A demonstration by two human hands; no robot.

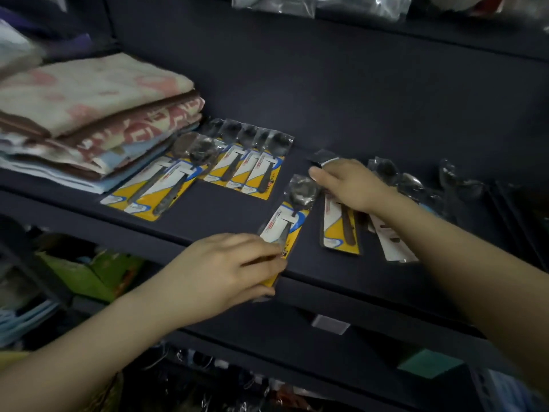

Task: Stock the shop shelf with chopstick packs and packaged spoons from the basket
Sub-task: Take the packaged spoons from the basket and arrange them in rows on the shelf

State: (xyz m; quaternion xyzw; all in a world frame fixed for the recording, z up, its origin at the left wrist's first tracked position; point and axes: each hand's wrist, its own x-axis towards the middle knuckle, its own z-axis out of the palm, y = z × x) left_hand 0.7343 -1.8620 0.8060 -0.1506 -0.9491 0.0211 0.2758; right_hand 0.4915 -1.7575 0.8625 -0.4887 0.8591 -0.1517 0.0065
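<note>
My left hand (228,269) grips the lower end of a yellow-carded packaged spoon (292,209) at the front edge of the dark shelf (371,114); the spoon's bowl end rests on the shelf. My right hand (347,182) lies on another packaged spoon (338,230), fingers closed around its top. Two groups of yellow spoon packs lie further left: one pair (157,185) near the towels, one row (246,162) behind. More packs (395,242) sit under my right forearm. No basket shows.
A stack of folded towels (89,114) fills the shelf's left end. Clear-wrapped dark items (457,179) lie at the right. Plastic bags (297,4) hang from the shelf above. Lower shelves hold mixed goods (89,272).
</note>
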